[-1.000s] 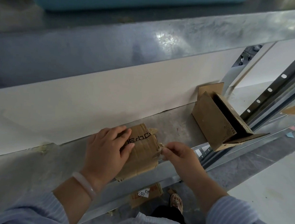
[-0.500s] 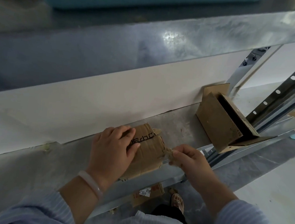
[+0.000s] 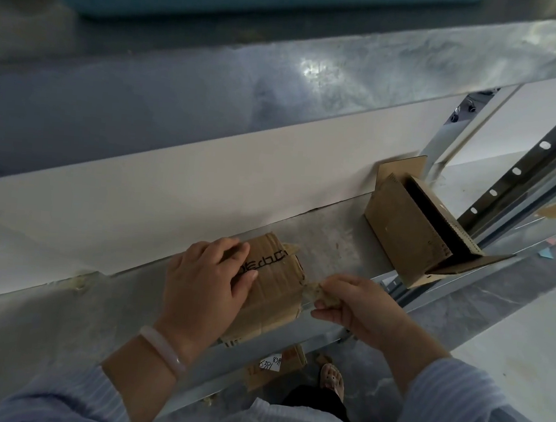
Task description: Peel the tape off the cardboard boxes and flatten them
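Note:
A small brown cardboard box (image 3: 274, 287) with black print lies on the metal shelf (image 3: 331, 235). My left hand (image 3: 204, 285) presses flat on its left half, fingers spread over the top. My right hand (image 3: 356, 303) pinches a crumpled strip of tape (image 3: 317, 292) that still joins the box's right edge. A second cardboard box (image 3: 404, 234) stands further right on the shelf, open, with flaps spread out.
A blue plastic basket (image 3: 219, 3) sits on the upper shelf. A perforated dark upright (image 3: 519, 170) rises at the right. Below the shelf edge, cardboard with a white label (image 3: 274, 365) lies on the floor beside my sandalled foot (image 3: 333, 380).
My right hand has pulled the tape a little further right, away from the box's edge. My left hand stays pressed on the box.

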A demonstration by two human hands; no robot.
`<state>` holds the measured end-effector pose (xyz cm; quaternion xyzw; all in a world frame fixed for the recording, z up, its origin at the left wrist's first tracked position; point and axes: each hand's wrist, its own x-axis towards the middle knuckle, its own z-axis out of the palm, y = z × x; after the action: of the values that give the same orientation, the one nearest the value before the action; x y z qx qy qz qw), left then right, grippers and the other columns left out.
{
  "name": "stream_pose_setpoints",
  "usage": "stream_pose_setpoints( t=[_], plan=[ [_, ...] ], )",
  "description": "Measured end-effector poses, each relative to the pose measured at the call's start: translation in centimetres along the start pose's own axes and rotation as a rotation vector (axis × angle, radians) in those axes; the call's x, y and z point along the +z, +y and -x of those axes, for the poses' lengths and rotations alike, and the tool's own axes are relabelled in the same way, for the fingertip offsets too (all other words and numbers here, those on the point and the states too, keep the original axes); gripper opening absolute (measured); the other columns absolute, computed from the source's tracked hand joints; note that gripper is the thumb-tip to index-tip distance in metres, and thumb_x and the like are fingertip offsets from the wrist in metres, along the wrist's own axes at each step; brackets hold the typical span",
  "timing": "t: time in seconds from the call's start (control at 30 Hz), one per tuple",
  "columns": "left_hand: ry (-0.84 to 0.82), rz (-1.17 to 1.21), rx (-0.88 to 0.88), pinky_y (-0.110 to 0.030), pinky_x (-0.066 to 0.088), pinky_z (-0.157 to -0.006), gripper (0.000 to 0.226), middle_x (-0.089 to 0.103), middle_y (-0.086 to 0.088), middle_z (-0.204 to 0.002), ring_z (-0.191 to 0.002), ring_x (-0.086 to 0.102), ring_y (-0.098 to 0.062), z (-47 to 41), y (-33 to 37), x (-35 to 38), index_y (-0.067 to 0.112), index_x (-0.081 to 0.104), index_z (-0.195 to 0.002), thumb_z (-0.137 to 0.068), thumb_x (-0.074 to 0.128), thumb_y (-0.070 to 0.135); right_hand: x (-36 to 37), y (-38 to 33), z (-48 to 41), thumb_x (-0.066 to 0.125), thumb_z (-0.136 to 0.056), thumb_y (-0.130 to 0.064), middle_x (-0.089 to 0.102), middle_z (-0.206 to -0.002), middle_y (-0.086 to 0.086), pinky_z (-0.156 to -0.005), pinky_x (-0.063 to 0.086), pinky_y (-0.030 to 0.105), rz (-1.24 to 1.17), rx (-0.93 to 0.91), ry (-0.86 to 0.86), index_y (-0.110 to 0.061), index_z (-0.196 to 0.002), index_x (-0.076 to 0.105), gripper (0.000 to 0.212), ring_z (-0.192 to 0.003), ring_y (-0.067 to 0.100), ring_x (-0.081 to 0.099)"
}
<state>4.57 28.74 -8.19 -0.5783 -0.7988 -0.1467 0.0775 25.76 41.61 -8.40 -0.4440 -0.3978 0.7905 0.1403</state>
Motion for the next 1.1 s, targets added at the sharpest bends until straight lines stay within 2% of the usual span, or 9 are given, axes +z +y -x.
stream_pose_setpoints(
  t=[0.13, 0.3, 0.47, 0.63, 0.73, 0.8, 0.9, 0.97, 1.1],
  plan=[
    [0.016, 0.002, 0.001, -0.039, 0.046, -0.081, 0.052, 0.06, 0.01, -0.122, -0.106, 0.056, -0.02, 0.1, 0.1, 0.0, 0.023, 0.066, -0.122, -0.09, 0.038, 0.053, 0.1, 0.0, 0.3, 0.078, -0.077, -0.006, 0.072, -0.09, 0.022, -0.068, 0.062, 0.036, 0.09, -0.116, 0.229, 0.002, -0.102, 0.059, 0.033, -0.076, 0.028, 0.072],
    [0.017, -0.008, -0.002, -0.037, 0.045, -0.08, 0.052, 0.061, 0.009, -0.121, -0.105, 0.056, -0.02, 0.1, 0.0, 0.1, 0.023, 0.066, -0.122, -0.09, 0.039, 0.054, 2.3, 0.5, 1.0, 0.071, -0.086, -0.027, 0.074, -0.074, -0.002, -0.071, 0.061, 0.033, 0.337, -0.403, 0.48, -0.013, -0.085, 0.073, 0.014, -0.07, 0.016, 0.072],
    [0.013, 0.004, 0.006, -0.038, 0.047, -0.08, 0.052, 0.061, 0.01, -0.12, -0.104, 0.056, -0.02, 0.1, -0.1, 0.2, 0.023, 0.066, -0.122, -0.091, 0.038, 0.055, 2.1, 1.4, 1.8, 0.056, -0.094, -0.002, 0.074, -0.099, -0.007, -0.091, 0.053, 0.049, 0.283, -0.483, 0.333, -0.027, -0.109, 0.073, 0.034, -0.096, 0.029, 0.066],
    [0.023, 0.003, 0.001, -0.04, 0.048, -0.081, 0.052, 0.061, 0.009, -0.12, -0.103, 0.057, -0.02, 0.2, 0.0, 0.1, 0.022, 0.066, -0.122, -0.091, 0.038, 0.053, 2.0, 1.4, 1.2, 0.067, -0.089, -0.009, 0.071, -0.102, -0.01, -0.083, 0.058, 0.03, 0.194, -0.514, 0.338, -0.029, -0.109, 0.065, 0.028, -0.088, 0.008, 0.07],
    [0.025, 0.002, 0.002, -0.04, 0.048, -0.082, 0.051, 0.061, 0.009, -0.12, -0.104, 0.057, -0.02, 0.1, 0.0, 0.1, 0.022, 0.066, -0.122, -0.091, 0.04, 0.053, 2.3, 1.2, 0.5, 0.068, -0.09, -0.016, 0.071, -0.085, -0.017, -0.074, 0.052, 0.013, 0.441, -0.578, 0.384, -0.032, -0.099, 0.071, 0.019, -0.082, -0.004, 0.066],
    [0.029, 0.0, 0.0, -0.039, 0.047, -0.081, 0.051, 0.062, 0.009, -0.12, -0.104, 0.057, -0.02, 0.1, 0.1, 0.1, 0.023, 0.066, -0.122, -0.09, 0.041, 0.053, 2.2, 1.0, 0.4, 0.065, -0.092, -0.019, 0.067, -0.092, -0.022, -0.07, 0.046, 0.003, 0.616, -0.593, 0.342, -0.031, -0.109, 0.07, 0.022, -0.083, -0.011, 0.061],
    [0.028, -0.009, 0.0, -0.039, 0.047, -0.08, 0.051, 0.062, 0.009, -0.12, -0.103, 0.057, -0.02, 0.2, 0.2, 0.0, 0.022, 0.066, -0.122, -0.09, 0.04, 0.053, 1.1, 1.1, 0.4, 0.073, -0.086, -0.021, 0.065, -0.108, -0.017, -0.08, 0.045, 0.003, 0.777, -0.588, 0.192, -0.037, -0.121, 0.062, 0.039, -0.095, -0.006, 0.061],
    [0.029, -0.015, -0.002, -0.038, 0.047, -0.08, 0.051, 0.061, 0.01, -0.12, -0.104, 0.057, -0.02, 0.1, 0.2, 0.0, 0.023, 0.066, -0.122, -0.091, 0.039, 0.053, 0.8, 1.5, 0.5, 0.08, -0.078, -0.021, 0.066, -0.105, -0.017, -0.083, 0.048, 0.007, 0.807, -0.61, 0.165, -0.038, -0.118, 0.061, 0.048, -0.094, -0.004, 0.064],
    [0.03, -0.019, 0.003, -0.037, 0.048, -0.079, 0.051, 0.062, 0.009, -0.119, -0.102, 0.058, -0.021, 0.1, 0.1, 0.1, 0.022, 0.067, -0.121, -0.091, 0.039, 0.053, 1.1, 1.6, 0.5, 0.08, -0.078, -0.021, 0.064, -0.089, -0.021, -0.074, 0.043, 0.002, 0.845, -0.686, 0.255, -0.025, -0.105, 0.07, 0.029, -0.087, -0.013, 0.06]
  ],
)
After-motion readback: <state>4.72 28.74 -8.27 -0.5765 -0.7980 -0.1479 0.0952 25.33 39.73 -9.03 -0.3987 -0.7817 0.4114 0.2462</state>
